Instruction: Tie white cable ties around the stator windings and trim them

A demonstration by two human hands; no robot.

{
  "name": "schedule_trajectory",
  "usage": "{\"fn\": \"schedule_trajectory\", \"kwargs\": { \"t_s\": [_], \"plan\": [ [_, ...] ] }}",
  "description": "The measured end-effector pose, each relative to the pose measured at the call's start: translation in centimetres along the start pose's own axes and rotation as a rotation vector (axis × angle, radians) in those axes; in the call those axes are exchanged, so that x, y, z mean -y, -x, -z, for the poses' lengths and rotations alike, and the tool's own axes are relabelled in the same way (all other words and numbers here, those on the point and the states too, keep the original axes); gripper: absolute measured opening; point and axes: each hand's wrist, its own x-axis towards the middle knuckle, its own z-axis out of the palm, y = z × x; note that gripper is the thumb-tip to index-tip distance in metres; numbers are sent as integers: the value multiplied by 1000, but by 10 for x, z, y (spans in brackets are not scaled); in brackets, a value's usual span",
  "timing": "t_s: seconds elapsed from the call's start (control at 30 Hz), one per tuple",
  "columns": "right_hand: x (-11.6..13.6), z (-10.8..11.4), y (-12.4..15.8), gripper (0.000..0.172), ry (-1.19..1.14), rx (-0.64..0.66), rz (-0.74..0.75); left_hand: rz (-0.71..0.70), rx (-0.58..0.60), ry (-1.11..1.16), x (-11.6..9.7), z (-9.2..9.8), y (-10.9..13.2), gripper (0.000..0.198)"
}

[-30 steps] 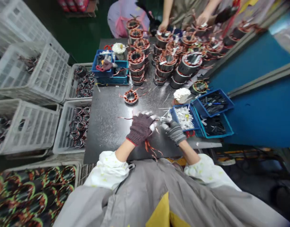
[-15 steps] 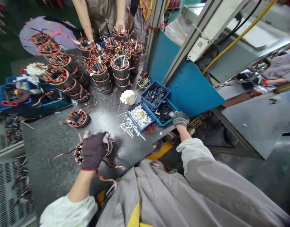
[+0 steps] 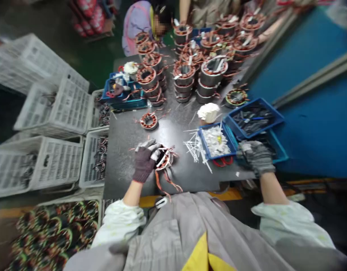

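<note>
My left hand (image 3: pixel 145 160), in a dark glove with pale fingertips, grips the side of a motor stator (image 3: pixel 165 158) on the table. The stator has white pieces in its bore, and copper leads trail from it toward me. My right hand (image 3: pixel 255 156), in a grey glove, is over the near-left corner of the teal tray (image 3: pixel 280 150), beside the white-piece tray. Its fingers look curled; whatever they hold, if anything, is hidden and blurred. Another stator (image 3: pixel 149 121) with copper windings lies flat beyond my left hand.
A blue tray of white pieces (image 3: pixel 217 141), a blue tray of black strips (image 3: pixel 254 118), loose white sticks (image 3: pixel 194 146) and red-handled scissors (image 3: pixel 222 162) lie rightward. Stacked stators (image 3: pixel 184 81) stand behind. Co-workers are across the table. White crates (image 3: pixel 60 158) stand left.
The view has swung left, bringing the crates into sight. My right hand has come from the teal tray's outer edge to its near-left corner. My left hand keeps hold of the stator, which appears turned.
</note>
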Motion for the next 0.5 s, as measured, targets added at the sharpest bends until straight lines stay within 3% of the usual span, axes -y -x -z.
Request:
{"fn": "schedule_trajectory", "kwargs": {
  "t_s": [0.17,0.23,0.33,0.5],
  "plan": [
    [97,-97,38,44,-339,269,18,24,-84,37,18,-17,7,29],
    [126,-124,42,40,-477,363,55,12,-104,53,20,-19,7,29],
    [147,-137,36,30,-495,416,168,7,-112,84,22,-19,6,28],
    [156,-132,27,23,-353,518,345,33,-46,88,22,-18,2,27]
  ]
}}
